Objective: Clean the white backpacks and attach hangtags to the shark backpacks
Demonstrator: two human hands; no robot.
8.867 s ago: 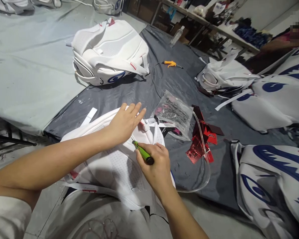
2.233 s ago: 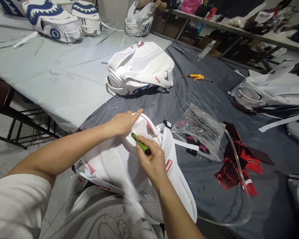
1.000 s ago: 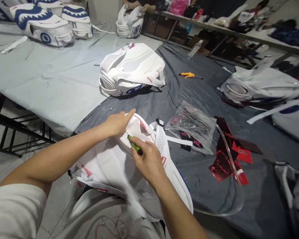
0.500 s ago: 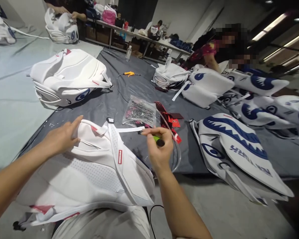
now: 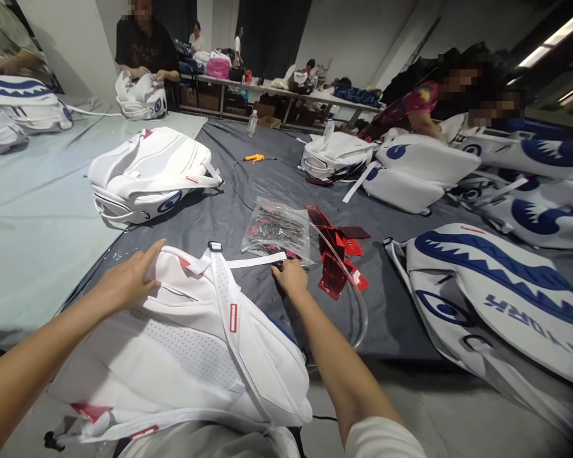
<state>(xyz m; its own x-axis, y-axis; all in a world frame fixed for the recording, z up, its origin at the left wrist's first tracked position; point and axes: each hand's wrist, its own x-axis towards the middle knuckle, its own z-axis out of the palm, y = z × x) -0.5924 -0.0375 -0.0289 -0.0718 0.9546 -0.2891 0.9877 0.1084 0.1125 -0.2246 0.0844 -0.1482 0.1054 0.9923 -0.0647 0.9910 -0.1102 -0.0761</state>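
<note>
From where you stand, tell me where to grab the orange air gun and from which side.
Probably best by the orange body of the air gun, from above and the near side. It lies on the dark cover, its hose trailing left and thin nozzle pointing right, leaving the thicker middle exposed.

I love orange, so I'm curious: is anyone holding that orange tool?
No, the orange tool lies on the dark table cover, with no hands touching it.
</note>
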